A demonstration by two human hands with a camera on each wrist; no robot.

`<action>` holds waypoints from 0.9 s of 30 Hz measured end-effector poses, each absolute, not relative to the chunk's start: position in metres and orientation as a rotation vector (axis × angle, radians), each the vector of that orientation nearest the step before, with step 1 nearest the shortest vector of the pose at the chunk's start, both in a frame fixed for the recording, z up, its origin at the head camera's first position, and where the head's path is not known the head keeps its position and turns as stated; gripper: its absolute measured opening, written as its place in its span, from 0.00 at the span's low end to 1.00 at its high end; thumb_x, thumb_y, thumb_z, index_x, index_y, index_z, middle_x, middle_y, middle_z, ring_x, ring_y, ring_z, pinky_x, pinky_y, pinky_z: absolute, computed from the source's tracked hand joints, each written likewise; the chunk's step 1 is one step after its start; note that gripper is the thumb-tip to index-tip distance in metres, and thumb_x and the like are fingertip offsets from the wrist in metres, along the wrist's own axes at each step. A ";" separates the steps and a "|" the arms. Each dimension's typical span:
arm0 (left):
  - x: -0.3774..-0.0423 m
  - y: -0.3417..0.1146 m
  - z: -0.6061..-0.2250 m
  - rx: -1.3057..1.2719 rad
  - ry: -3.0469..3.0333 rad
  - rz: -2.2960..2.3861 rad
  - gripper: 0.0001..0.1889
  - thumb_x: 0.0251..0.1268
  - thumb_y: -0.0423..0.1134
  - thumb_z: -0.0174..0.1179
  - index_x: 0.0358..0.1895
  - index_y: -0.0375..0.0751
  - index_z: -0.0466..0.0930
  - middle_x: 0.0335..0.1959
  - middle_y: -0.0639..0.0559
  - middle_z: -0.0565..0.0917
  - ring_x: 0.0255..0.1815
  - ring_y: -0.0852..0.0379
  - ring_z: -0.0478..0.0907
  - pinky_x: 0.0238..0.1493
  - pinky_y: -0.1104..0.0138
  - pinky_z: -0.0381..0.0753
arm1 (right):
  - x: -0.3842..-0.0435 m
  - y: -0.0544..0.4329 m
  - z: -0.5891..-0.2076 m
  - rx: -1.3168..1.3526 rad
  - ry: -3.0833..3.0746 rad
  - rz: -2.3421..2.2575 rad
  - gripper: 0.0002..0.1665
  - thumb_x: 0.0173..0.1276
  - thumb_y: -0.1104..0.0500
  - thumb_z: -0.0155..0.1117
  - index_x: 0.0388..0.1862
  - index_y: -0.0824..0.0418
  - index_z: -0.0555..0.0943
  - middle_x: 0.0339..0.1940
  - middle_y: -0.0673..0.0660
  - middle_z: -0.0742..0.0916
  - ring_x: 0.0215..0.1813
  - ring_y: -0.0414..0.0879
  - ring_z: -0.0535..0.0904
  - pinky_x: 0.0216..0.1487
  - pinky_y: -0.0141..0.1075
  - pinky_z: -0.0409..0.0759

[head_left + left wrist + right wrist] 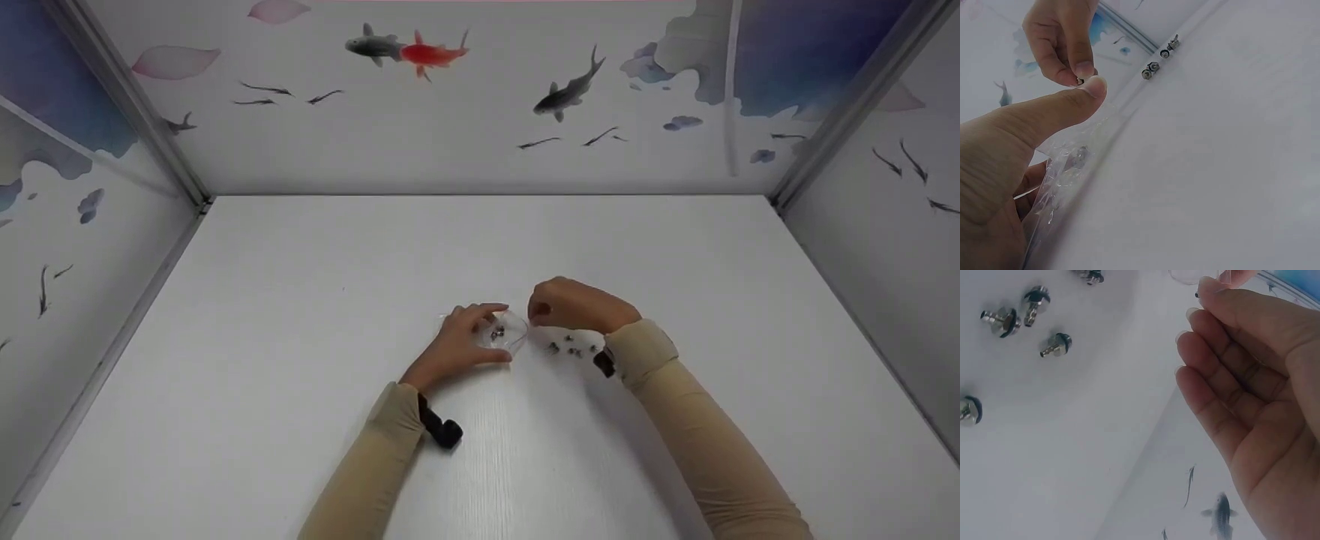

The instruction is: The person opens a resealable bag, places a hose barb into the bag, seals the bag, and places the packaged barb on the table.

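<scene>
My left hand (455, 341) holds a clear crinkled plastic bag (513, 327) between thumb and fingers, its mouth facing right. Inside lie a few small metal fittings (497, 331). Just right of the bag, my right hand (576, 303) pinches a small metal piece (1080, 81) between thumb and index finger; the fingertips hide most of it. Its other fingers (1207, 391) are loosely bent. Several barbed metal fittings (1057, 345) with black rings lie on the table below the right hand.
The white table (285, 270) is bounded at the back and sides by panels printed with fish (435, 54). A black wrist camera (444, 431) sits at the left cuff, and another (604, 364) at the right cuff, close to the loose fittings.
</scene>
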State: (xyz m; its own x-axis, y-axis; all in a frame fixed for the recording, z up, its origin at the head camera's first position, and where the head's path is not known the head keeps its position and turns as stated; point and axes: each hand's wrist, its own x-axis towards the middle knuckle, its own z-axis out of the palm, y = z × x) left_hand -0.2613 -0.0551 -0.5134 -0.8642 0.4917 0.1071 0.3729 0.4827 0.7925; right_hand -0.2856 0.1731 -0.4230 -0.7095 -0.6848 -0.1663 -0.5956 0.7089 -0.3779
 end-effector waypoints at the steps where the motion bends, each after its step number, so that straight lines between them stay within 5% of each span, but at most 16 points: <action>1: -0.261 -0.055 -0.513 0.759 2.584 1.336 0.41 0.48 0.55 0.73 0.68 0.53 0.68 0.54 0.51 0.77 0.52 0.52 0.69 0.64 0.51 0.57 | -0.286 0.172 -0.423 -1.016 2.625 -0.427 0.08 0.67 0.63 0.63 0.41 0.61 0.86 0.40 0.53 0.87 0.42 0.45 0.81 0.48 0.39 0.80; 9: -0.260 -0.056 -0.513 0.761 2.590 1.334 0.41 0.48 0.55 0.73 0.68 0.54 0.68 0.53 0.51 0.78 0.53 0.53 0.70 0.68 0.50 0.54 | -0.286 0.161 -0.421 -1.041 2.616 -0.434 0.08 0.66 0.63 0.64 0.41 0.62 0.86 0.39 0.54 0.87 0.43 0.45 0.82 0.48 0.40 0.80; 27: -0.258 -0.055 -0.511 0.750 2.603 1.328 0.39 0.48 0.54 0.73 0.67 0.57 0.68 0.53 0.53 0.78 0.51 0.54 0.68 0.60 0.54 0.61 | -0.286 0.155 -0.423 -1.124 2.620 -0.460 0.09 0.65 0.64 0.66 0.42 0.63 0.86 0.39 0.55 0.87 0.42 0.45 0.82 0.48 0.38 0.81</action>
State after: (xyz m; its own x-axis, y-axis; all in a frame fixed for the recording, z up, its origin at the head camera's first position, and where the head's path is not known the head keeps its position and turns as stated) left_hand -0.2585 -0.0548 -0.5115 -0.8692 0.4819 0.1108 0.3726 0.4909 0.7875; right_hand -0.2858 0.1554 -0.4226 -0.6699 -0.7349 -0.1057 -0.6549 0.6519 -0.3823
